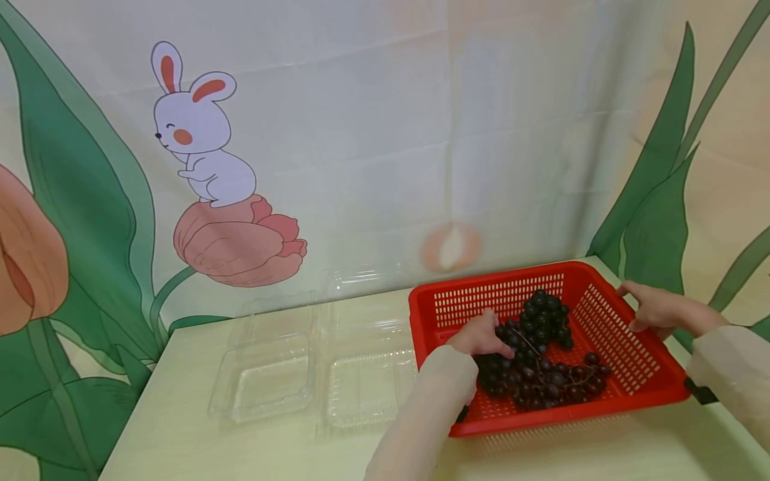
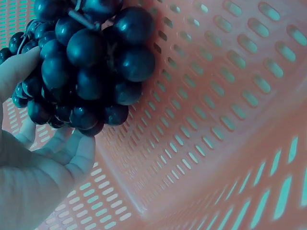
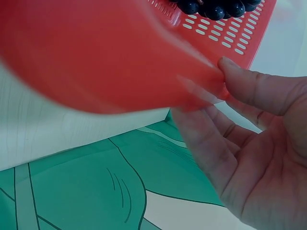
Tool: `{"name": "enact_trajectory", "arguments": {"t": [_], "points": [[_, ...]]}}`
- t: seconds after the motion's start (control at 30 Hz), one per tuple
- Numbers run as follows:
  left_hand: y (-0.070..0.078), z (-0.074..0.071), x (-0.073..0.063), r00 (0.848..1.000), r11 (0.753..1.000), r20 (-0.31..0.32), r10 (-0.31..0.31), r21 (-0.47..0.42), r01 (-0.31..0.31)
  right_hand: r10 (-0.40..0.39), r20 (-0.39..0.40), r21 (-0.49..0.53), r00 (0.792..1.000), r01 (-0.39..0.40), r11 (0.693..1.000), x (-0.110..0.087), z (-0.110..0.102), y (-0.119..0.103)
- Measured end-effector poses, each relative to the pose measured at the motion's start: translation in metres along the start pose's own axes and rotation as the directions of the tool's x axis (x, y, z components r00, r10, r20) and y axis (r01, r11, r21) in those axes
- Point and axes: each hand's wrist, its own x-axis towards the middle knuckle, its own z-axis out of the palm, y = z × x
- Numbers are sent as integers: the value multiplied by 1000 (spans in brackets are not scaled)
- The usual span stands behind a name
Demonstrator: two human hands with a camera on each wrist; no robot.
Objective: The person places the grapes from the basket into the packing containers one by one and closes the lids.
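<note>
Dark grapes [image 1: 544, 321] in several bunches lie in a red slotted plastic basket [image 1: 541, 417] on the right part of the table. My left hand [image 1: 480, 334] reaches over the basket's left side and holds a bunch. In the left wrist view, its thumb lies against the grapes [image 2: 86, 72] and the other fingers [image 2: 84, 151] curl beneath them. At the basket's right side, my right hand [image 1: 658, 308] grips the rim. The right wrist view shows the thumb [image 3: 240, 79] inside and fingers under the rim's edge.
Left of the basket, a clear plastic container [image 1: 273, 381] stands with its lid raised, and another clear container [image 1: 363, 387] sits beside it. The pale table [image 1: 180, 407] meets a printed cloth backdrop [image 1: 373, 147] showing a rabbit and tulips.
</note>
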Motion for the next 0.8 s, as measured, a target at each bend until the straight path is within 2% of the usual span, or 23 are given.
{"name": "enact_trajectory", "arguments": {"t": [0.17, 0.27, 0.4, 0.6, 0.8], "points": [[1, 1, -3, 997, 998, 67, -37, -53, 41, 3, 2, 11, 1000, -3, 1000, 0, 0, 0], [1, 1, -3, 991, 997, 119, -62, -36, 66, 4, 3, 16, 1000, -4, 1000, 0, 1, 0], [1, 1, -3, 985, 997, 158, -71, -8, 74, 7, 2, 25, 1000, -7, 1000, 1, 1, 0], [0, 1, -2, 984, 997, 164, -73, -4, 75, 7, 4, 27, 1000, -7, 1000, 1, 0, 0], [-1, 2, -2, 990, 997, 123, -71, 27, 69, 9, 2, 29, 1000, -9, 1000, 0, 0, 0]]}}
